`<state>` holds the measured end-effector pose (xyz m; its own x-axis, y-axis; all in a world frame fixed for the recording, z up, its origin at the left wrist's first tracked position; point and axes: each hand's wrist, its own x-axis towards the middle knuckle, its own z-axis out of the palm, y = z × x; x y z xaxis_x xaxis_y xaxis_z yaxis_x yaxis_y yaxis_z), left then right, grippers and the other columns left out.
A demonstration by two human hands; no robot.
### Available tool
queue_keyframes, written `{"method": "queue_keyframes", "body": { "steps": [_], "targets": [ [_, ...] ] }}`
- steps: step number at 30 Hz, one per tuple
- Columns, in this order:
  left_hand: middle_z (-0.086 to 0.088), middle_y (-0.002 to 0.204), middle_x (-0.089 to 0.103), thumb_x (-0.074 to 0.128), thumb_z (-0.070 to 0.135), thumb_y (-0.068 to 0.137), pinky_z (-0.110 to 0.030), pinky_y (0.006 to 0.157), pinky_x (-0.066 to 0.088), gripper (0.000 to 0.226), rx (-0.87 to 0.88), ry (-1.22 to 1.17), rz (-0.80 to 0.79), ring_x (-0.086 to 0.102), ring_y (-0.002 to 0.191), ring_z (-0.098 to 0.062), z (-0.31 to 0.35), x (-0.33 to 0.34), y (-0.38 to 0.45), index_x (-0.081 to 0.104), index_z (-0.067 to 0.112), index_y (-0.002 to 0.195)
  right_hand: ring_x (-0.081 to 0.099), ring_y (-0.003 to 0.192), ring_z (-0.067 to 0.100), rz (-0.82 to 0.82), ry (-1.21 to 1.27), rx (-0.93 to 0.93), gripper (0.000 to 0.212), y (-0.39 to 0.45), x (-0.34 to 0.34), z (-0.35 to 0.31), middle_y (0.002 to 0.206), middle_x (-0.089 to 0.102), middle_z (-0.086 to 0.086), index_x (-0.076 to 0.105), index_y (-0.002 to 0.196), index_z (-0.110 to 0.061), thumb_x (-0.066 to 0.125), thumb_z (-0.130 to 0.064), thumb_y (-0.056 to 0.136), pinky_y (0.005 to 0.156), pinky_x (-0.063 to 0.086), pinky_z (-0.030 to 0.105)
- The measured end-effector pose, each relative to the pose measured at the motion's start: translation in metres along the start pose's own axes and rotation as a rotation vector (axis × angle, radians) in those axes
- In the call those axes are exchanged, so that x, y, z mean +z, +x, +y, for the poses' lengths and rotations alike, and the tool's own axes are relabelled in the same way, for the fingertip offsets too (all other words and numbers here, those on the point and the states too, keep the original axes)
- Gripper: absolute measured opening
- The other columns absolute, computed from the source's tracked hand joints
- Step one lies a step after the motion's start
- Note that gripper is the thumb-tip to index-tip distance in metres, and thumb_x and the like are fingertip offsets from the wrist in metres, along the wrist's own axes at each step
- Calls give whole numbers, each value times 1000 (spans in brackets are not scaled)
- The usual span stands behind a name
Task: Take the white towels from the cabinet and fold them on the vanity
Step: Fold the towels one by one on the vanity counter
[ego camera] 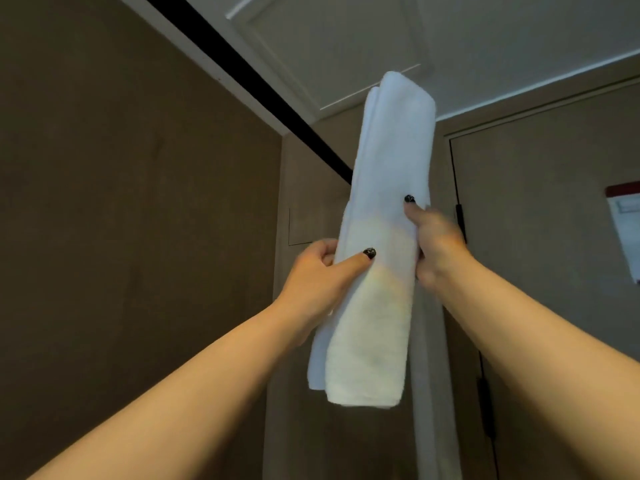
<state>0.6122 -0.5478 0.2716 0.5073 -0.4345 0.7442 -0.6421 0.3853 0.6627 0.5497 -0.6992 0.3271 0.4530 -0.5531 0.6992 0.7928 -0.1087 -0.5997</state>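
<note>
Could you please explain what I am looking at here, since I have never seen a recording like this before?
This is one picture from a wide-angle camera worn on a person's head, here tilted up toward the ceiling. No robot is involved: the two bare arms belong to the wearer. The left hand and the right hand grip a folded white towel from either side, holding it upright in the air. Behind it are brown walls, a dark rail and a door with a notice. No cabinet or vanity surface shows in this view.
</note>
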Motion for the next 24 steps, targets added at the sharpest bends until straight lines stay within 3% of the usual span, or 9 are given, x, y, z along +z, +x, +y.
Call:
{"method": "queue_keyframes", "body": {
  "steps": [5,9,13,19,22,24],
  "targets": [
    [3,118,66,77,39,78,-45,93,55,60,42,128,-36,66,105,-19,-34,14,24,47,27,129,71,94,25,24,-57,-56,22,62,13,3,107,73,9,67,109,-11,63,-27,95,82,59,44],
    [8,123,63,71,29,90,-41,99,51,49,137,182,6,62,112,-14,-50,20,59,44,30,131,69,98,29,43,-80,-71,18,104,20,5,105,72,11,67,100,-11,67,-27,92,85,58,46],
    [18,115,57,73,31,88,-32,90,53,50,231,290,52,59,105,-5,-53,20,94,39,36,124,69,88,25,51,-44,-90,16,145,28,1,100,71,7,67,98,-11,67,-26,91,81,58,42],
    [25,115,55,73,28,86,-16,83,50,55,396,449,122,56,102,10,-61,15,132,40,36,130,66,94,26,27,2,-147,28,200,42,-15,105,68,9,60,112,-7,67,-23,90,91,55,45],
    [29,111,56,73,30,86,-9,75,49,52,437,490,188,54,100,16,-64,16,147,40,42,125,64,95,25,-19,-23,-169,25,224,52,-16,106,66,8,58,110,-8,65,-23,91,93,53,43],
    [31,109,56,72,32,87,-6,72,49,49,447,526,206,53,101,17,-69,20,152,40,44,123,62,91,23,-55,-115,-235,31,236,59,-11,114,65,10,57,120,-6,62,-19,93,90,54,40]
  ]
}}
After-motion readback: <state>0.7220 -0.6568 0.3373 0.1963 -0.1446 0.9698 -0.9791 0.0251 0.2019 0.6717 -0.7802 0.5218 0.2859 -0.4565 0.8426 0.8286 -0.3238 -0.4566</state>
